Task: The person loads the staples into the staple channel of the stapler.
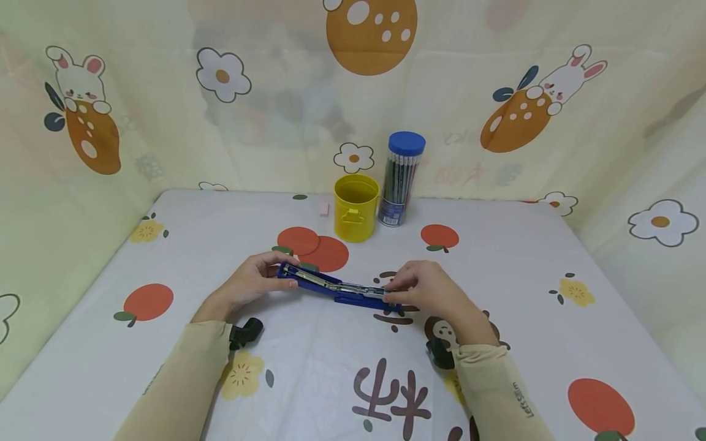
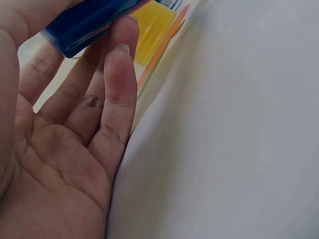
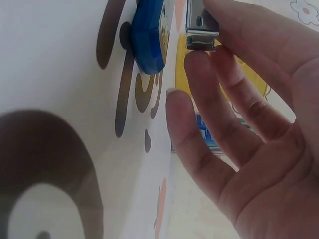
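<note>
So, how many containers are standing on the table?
2: the yellow cup, beyond the blue stapler in the hands, and the pencil tub just right of that cup. No others show.

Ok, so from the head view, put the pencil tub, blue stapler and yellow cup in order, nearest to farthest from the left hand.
1. Blue stapler: its left end is in the left hand.
2. Yellow cup: beyond the stapler, to the hand's right.
3. Pencil tub: just right of the cup.

loc: screened-in work spot, rm type unclear | bunny-print curtain [image 1: 287, 135], 3 sides | fruit-print tblcloth [image 1: 309, 367]
</note>
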Action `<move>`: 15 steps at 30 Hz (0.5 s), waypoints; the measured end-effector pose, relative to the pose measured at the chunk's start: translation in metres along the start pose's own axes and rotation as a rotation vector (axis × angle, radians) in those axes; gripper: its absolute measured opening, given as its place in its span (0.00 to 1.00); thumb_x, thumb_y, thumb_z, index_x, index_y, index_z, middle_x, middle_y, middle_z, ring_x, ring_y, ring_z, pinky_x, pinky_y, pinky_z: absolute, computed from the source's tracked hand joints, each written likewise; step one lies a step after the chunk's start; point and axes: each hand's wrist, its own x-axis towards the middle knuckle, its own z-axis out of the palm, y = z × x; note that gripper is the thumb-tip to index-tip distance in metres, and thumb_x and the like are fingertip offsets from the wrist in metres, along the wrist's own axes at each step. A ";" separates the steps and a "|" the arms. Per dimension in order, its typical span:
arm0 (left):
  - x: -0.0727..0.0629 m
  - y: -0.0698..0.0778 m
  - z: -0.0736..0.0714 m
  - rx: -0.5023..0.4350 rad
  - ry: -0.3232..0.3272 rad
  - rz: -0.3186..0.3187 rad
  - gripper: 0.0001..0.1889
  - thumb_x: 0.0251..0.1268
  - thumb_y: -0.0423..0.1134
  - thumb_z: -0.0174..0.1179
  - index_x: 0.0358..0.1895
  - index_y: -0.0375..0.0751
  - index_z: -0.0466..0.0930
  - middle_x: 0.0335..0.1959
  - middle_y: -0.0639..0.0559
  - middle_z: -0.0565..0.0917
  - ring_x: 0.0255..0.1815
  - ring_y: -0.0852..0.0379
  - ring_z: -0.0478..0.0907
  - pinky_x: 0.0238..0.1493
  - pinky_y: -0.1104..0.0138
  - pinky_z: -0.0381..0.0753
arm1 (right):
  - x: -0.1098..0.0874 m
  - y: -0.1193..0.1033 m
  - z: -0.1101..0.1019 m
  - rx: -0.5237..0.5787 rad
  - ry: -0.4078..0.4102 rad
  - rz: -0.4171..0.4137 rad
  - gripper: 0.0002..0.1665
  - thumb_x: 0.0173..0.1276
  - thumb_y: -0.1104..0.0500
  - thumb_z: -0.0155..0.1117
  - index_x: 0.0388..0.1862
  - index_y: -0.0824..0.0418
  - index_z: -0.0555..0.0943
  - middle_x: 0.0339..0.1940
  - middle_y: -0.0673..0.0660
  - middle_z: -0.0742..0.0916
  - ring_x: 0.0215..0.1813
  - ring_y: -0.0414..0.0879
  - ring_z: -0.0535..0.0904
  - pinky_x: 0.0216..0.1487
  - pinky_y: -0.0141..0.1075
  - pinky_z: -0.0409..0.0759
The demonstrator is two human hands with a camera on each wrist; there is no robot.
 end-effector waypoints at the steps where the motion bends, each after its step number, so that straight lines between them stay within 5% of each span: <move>1: 0.000 0.000 0.000 0.000 -0.001 0.001 0.24 0.59 0.38 0.75 0.59 0.40 0.81 0.60 0.40 0.76 0.52 0.43 0.79 0.52 0.65 0.80 | 0.000 0.000 0.000 -0.004 0.001 0.001 0.09 0.59 0.55 0.79 0.39 0.52 0.92 0.39 0.49 0.85 0.44 0.48 0.79 0.43 0.39 0.82; 15: -0.001 0.001 0.000 -0.012 0.002 0.003 0.25 0.58 0.37 0.75 0.59 0.39 0.81 0.59 0.40 0.76 0.51 0.43 0.79 0.51 0.66 0.80 | -0.002 0.003 -0.003 -0.029 -0.049 -0.085 0.06 0.60 0.59 0.79 0.37 0.53 0.93 0.40 0.50 0.84 0.45 0.48 0.76 0.43 0.37 0.80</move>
